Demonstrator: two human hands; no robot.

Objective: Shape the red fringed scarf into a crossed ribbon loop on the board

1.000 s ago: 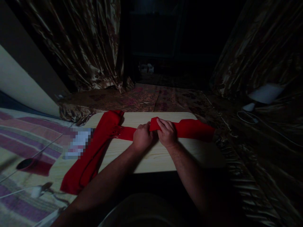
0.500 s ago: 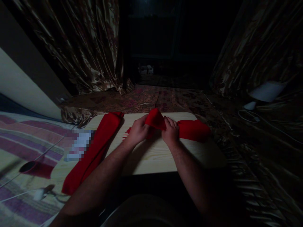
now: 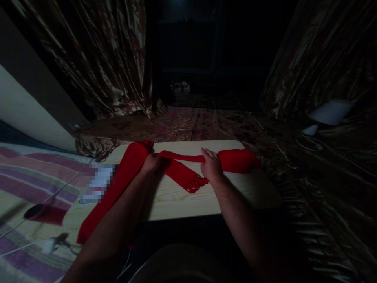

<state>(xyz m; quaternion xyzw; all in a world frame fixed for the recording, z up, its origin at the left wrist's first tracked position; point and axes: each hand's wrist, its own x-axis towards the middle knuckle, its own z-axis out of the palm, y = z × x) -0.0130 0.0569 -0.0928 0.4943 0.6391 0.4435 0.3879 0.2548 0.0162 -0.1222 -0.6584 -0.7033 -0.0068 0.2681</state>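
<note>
A long red scarf (image 3: 180, 174) lies across a pale wooden tabletop (image 3: 176, 202), its fringed end hanging slantwise toward the middle. At the left, my left hand (image 3: 151, 163) is closed on a fold of it. A narrow strip of the cloth runs taut from there to my right hand (image 3: 211, 163), whose fingers are curled over it. Just beyond the right hand, a wide folded red part rests flat. Another long red length runs diagonally along the table's left side, partly under my left forearm. Whether all the red cloth is one piece I cannot tell.
A blurred white item (image 3: 98, 182) lies at the table's left edge. Left of it, a dark red cup-like object (image 3: 47, 215) and cables rest on a striped bedspread (image 3: 32, 177). A white lamp (image 3: 331, 112) stands at the right, near the curtains (image 3: 118, 59).
My left hand has moved left and slightly down, drawing a fold of the scarf out into a strip. The fringed end now shows between the hands. My right hand has barely moved.
</note>
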